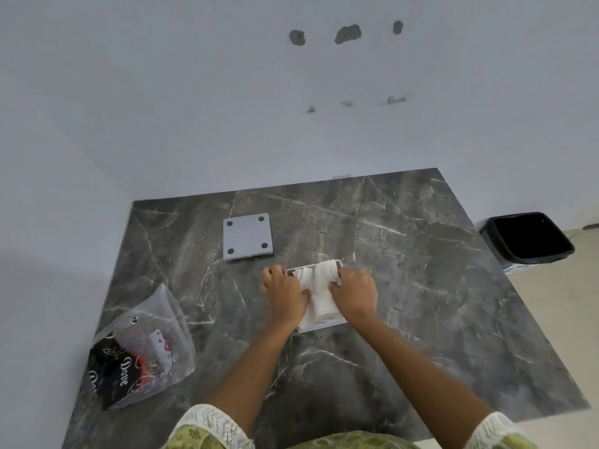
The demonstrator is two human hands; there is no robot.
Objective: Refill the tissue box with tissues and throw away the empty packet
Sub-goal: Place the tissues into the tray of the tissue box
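A white tissue box (319,327) lies open on the dark marble table, at its middle. A stack of white tissues (319,291) sits in it, bulging above the rim. My left hand (283,290) presses on the tissues from the left, and my right hand (355,291) presses on them from the right. Both hands have their fingers curled onto the stack. The grey lid of the box (248,236), with a dark pad at each corner, lies flat farther back on the table. The clear plastic packet (142,351) with black and red print lies at the table's left front.
The marble table (421,270) stands in a corner against white walls at the back and the left. A black waste bin (526,239) stands on the floor past the table's right edge.
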